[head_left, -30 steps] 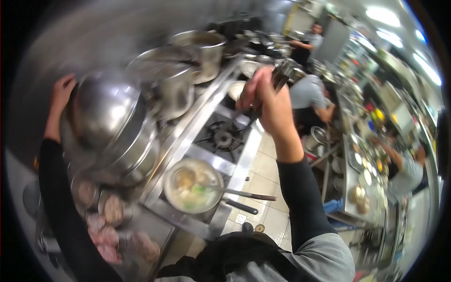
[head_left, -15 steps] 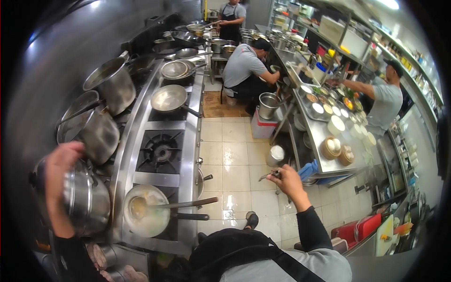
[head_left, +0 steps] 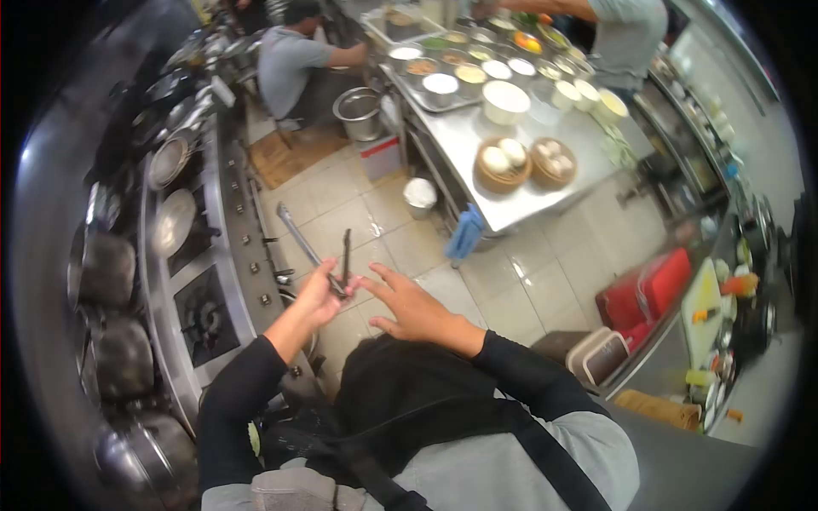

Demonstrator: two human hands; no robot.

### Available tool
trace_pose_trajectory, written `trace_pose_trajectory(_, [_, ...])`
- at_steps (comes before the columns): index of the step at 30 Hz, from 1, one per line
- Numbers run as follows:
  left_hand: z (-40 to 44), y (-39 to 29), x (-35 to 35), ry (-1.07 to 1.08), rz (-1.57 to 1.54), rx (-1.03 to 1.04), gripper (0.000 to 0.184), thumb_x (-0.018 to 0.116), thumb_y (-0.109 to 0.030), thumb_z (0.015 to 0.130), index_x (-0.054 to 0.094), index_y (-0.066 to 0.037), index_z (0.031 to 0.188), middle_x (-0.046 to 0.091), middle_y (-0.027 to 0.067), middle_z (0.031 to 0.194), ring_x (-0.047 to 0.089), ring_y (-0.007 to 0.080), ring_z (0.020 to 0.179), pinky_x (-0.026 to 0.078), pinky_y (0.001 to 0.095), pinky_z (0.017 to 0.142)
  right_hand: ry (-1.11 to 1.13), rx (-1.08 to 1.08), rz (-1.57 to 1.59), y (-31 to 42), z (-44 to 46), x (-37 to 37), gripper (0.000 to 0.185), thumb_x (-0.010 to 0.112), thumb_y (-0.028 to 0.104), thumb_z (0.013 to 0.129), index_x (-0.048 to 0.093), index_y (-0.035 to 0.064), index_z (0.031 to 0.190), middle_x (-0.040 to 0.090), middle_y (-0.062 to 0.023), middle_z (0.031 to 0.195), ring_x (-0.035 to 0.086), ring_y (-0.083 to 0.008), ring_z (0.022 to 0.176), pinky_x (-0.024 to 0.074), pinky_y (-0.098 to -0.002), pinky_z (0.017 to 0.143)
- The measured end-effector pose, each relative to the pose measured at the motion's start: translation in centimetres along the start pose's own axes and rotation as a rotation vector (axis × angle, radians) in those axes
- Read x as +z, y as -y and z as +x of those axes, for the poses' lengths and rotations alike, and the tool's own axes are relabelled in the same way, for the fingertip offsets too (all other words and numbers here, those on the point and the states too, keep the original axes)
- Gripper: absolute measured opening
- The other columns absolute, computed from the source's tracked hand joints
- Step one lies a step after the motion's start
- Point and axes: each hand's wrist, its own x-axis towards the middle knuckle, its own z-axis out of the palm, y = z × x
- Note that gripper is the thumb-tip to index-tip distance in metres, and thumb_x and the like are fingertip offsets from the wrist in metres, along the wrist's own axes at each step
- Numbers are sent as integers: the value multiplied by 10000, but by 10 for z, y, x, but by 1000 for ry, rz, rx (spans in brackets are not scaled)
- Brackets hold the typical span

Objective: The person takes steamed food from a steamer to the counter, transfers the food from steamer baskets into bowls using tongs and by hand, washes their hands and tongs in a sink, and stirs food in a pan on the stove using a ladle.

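A pair of metal tongs is held near its joined end in my left hand, with its two arms spread apart and pointing away from me. My right hand is just to the right, its fingers stretched out and apart, the fingertips close to the tongs' joined end. Whether they touch it I cannot tell. Both hands are in front of my black apron, above the tiled floor.
The stove runs along the left, with large pots beside it. On the right, a steel counter carries a bamboo steamer of buns and several bowls. One person crouches ahead; another stands behind the counter.
My view has turned right. My left hand has come from above the pots to my front and now holds the tongs, which were in my right hand. My right hand has opened.
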Motion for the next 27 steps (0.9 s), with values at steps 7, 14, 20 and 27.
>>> trace_pose_trajectory(7, [188, -53, 6, -58, 492, 124, 413, 641, -461, 957, 508, -72, 989, 497, 58, 963, 579, 162, 734, 407, 218, 478, 193, 509, -119, -115, -87, -53, 454, 684, 260, 887, 591, 30, 1268, 668, -209, 1144, 621, -378, 1096, 490, -443, 941])
trace_pose_trajectory(14, [420, -139, 85, -31, 852, 171, 519, 646, -533, 925, 557, -33, 1030, 523, 31, 819, 559, 134, 685, 399, 252, 480, 70, 1155, 43, -168, -112, -31, 444, 709, 231, 886, 601, -10, 1243, 688, -222, 1074, 676, -340, 1007, 530, -393, 868])
trace_pose_trajectory(20, [576, -183, 145, -95, 1081, 258, 599, 624, -593, 910, 611, -15, 1066, 621, 136, 878, 612, 225, 737, 405, 367, 505, -486, 1511, 512, -211, -222, 72, 316, 675, 194, 939, 624, -26, 1160, 690, -103, 928, 661, -178, 825, 534, -312, 735])
trace_pose_trajectory(27, [681, -219, 196, 213, 533, -13, 307, 562, -461, 967, 605, -165, 1036, 598, -3, 785, 557, 115, 661, 471, 265, 531, -764, 1931, 546, -132, -90, 36, 285, 666, 195, 951, 627, -30, 1120, 665, -48, 950, 604, -120, 808, 508, -288, 710])
